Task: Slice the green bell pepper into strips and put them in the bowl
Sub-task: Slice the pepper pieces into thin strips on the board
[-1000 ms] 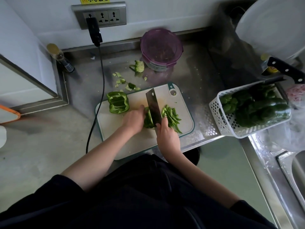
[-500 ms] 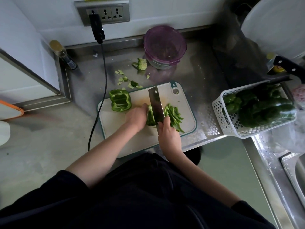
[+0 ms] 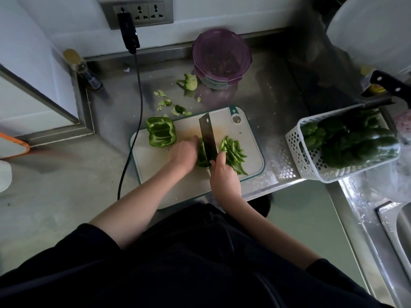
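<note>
- On the white cutting board (image 3: 155,172) in the middle of the steel counter (image 3: 273,90), my two bare hands work side by side.
- My right hand (image 3: 224,176) is wrapped around the handle of a cleaver (image 3: 208,138); the handle itself is hidden inside my fist. The dark blade stands on edge, pointing away from me toward the far side.
- My left hand (image 3: 184,153) presses down on a green pepper piece (image 3: 202,155), fingers curled over it, just left of the blade and touching it.
- Just right of the blade lies a loose pile of cut pepper strips (image 3: 234,153), resting on the board against my right hand.
- At the far-left corner of the board sits an uncut pepper half (image 3: 161,134), hollow side up, apart from my hands.
- Beyond the board, on the counter, lie pepper scraps (image 3: 171,105) and the pepper core (image 3: 189,82).
- Next to the core, at the far side, stands a purple-rimmed round bowl (image 3: 221,58); I cannot tell what is inside it.
- To the right, a white perforated basket (image 3: 298,152) holds whole green peppers (image 3: 355,143).
- A black cable (image 3: 135,107) runs from a wall socket (image 3: 138,12) down past the board's left edge.
- A small bottle (image 3: 81,67) stands in the far-left corner of the counter.
</note>
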A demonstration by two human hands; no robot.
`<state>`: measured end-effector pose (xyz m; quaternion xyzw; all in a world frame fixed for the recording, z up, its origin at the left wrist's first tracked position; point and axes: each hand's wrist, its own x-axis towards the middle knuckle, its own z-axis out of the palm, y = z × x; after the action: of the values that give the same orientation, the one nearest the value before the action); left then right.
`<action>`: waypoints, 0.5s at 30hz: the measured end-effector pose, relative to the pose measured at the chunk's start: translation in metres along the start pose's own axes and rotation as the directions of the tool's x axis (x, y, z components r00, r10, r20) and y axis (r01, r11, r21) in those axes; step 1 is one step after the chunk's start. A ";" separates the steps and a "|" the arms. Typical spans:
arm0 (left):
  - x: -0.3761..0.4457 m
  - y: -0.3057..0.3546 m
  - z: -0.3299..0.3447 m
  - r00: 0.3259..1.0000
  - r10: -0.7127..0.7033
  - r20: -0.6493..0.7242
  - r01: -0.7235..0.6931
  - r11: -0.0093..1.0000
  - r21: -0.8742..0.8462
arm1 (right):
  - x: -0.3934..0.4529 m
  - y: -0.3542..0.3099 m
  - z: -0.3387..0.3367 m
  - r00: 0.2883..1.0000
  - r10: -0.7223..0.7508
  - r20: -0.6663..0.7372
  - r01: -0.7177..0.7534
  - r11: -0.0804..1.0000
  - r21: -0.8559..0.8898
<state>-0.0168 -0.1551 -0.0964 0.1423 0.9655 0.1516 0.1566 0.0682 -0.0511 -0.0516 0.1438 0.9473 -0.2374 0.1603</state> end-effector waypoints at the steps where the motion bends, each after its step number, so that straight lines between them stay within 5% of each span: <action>1: 0.000 0.000 0.000 1.000 -0.004 -0.002 0.004 1.000 0.001 | 0.001 0.000 0.001 1.000 0.001 0.005 -0.001 1.000 -0.004; 15: 0.001 0.004 0.002 0.996 -0.080 0.025 0.080 0.997 0.025 | 0.019 -0.013 0.000 0.998 0.026 0.058 -0.020 0.994 -0.103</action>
<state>-0.0163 -0.1511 -0.0970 0.1073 0.9701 0.1317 0.1734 0.0464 -0.0587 -0.0533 0.1390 0.9513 -0.1906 0.1983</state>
